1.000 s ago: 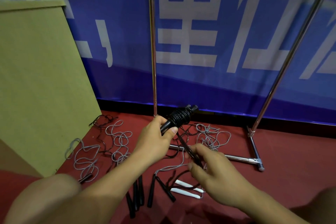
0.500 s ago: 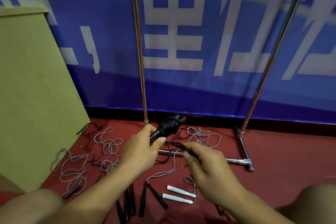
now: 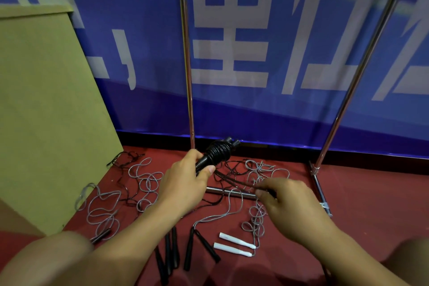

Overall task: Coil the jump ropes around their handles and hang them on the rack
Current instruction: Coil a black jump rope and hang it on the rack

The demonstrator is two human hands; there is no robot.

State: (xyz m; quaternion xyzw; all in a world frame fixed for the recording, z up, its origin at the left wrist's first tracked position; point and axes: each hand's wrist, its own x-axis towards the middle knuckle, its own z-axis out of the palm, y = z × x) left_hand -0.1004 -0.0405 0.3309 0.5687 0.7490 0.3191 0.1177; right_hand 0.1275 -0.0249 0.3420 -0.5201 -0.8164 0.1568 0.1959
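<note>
- A tan board leans at the left edge of the red floor, against the blue banner with pale lettering.
- Loose grey rope lies in loops on the floor just beside the board's lower edge; a thin black rope is tangled with it nearer the back wall.
- Several black handles lie side by side at the near edge of the floor, partly hidden by the left forearm.
- The left hand grips the lower end of a pair of black handles, fingers and thumb curled round them.
- Those handles carry a thick coil of black rope, the wrapped bundle, held tilted above the floor with the handle ends pointing up and right, in front of the rack's left pole.
- The rack is a bare metal frame: one upright pole in the middle, a slanted one to the right, and a base bar lying on the floor between the hands.
- A free strand of black rope runs from the bundle down to the right hand.
- Two white handles lie near the front edge, with grey rope attached.
- The right hand pinches the free strand between its thumb and curled fingertips, low over the floor, apart from the left hand.
- More grey rope loops behind the right hand.
</note>
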